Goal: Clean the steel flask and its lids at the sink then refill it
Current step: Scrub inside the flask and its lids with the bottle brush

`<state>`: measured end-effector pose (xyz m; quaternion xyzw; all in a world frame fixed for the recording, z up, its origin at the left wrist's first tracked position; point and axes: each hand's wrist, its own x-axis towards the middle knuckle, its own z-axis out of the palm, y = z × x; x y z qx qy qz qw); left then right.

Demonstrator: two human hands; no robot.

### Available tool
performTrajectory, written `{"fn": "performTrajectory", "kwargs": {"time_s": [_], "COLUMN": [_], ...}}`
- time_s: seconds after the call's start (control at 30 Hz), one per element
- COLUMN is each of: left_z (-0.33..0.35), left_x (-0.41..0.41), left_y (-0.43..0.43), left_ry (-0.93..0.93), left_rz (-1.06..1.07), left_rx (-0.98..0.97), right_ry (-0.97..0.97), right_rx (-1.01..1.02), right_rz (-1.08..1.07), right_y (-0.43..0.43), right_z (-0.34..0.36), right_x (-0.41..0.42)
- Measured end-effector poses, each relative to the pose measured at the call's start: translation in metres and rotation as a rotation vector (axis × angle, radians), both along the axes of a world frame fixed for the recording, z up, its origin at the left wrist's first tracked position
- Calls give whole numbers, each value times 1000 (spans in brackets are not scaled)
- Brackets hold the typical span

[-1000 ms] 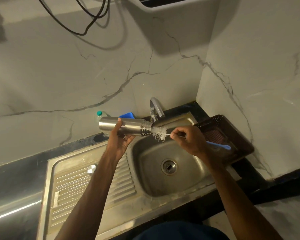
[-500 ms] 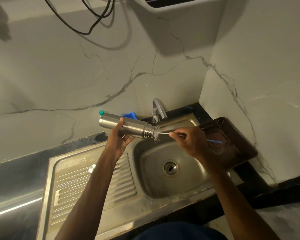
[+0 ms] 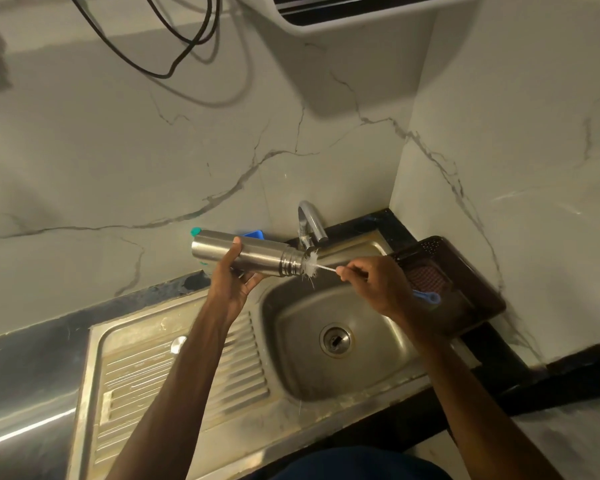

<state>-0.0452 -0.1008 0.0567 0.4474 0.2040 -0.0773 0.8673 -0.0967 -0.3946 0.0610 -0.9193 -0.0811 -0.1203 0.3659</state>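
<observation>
Head view looks down on a white, grey-veined marble wall and a black stone desk (image 3: 32, 358) that carries a stainless steel sink (image 3: 291, 358) with a ribbed drainboard (image 3: 146, 382) at its nine o'clock side. A dark brown perforated plastic tray (image 3: 478, 271) sits on the desk at the basin's three o'clock, against the corner wall. At twelve o'clock a curved chrome tap (image 3: 309, 220) arches over the basin.

The cylindrical brushed-steel flask (image 3: 267, 256) lies roughly horizontal in the air above the basin's eleven o'clock edge, its ridged open mouth pointing toward three o'clock. The left hand (image 3: 231, 289) grips it from below, thumb over the body. The right hand (image 3: 378, 285) pinches the thin wire stem of a white-bristled bottle brush (image 3: 310, 263); the bristles are at the flask's mouth, and the brush's blue handle end pokes out behind the wrist.

A round drain (image 3: 336, 340) marks the basin floor. A small round steel piece (image 3: 178, 344) rests on the drainboard. Behind the flask show a blue object (image 3: 253, 233) and a teal cap (image 3: 195, 231).
</observation>
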Motion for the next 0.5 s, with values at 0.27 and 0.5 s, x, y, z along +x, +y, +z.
{"fn": "performTrajectory", "kwargs": {"time_s": [0.27, 0.5], "left_z": [-3, 1], "left_x": [-4, 2], "left_y": [-14, -3], "left_ry": [5, -21], "left_rz": [-7, 60], "left_rx": [21, 20], "right_ry": [102, 142], "right_rx": [-84, -2], "right_rz": [24, -72], "right_y": [25, -7], "right_z": [2, -1], "right_x": [6, 6]}}
